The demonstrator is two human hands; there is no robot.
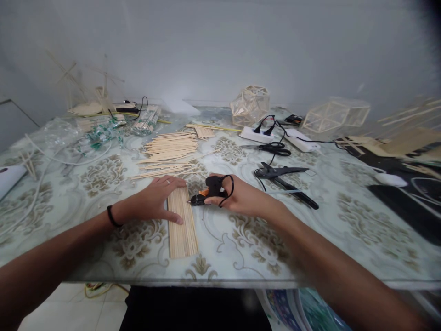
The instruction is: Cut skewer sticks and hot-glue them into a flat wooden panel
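Observation:
A flat panel of wooden sticks laid side by side [182, 225] lies on the table near the front edge. My left hand [156, 200] rests flat on the panel's upper left part, fingers stretched out, thumb across the sticks. My right hand [237, 197] grips a small black and orange glue gun [208, 192], its nozzle pointing left at the panel's right edge. The gun's black cord loops over my fingers.
A loose heap of wooden sticks [170, 151] lies behind the panel. Black pliers [287, 181], scissors [272, 148], a white power strip [257, 134] and two stick-frame polyhedra [251, 105] stand to the right and back. Plastic bags [65, 133] lie at left.

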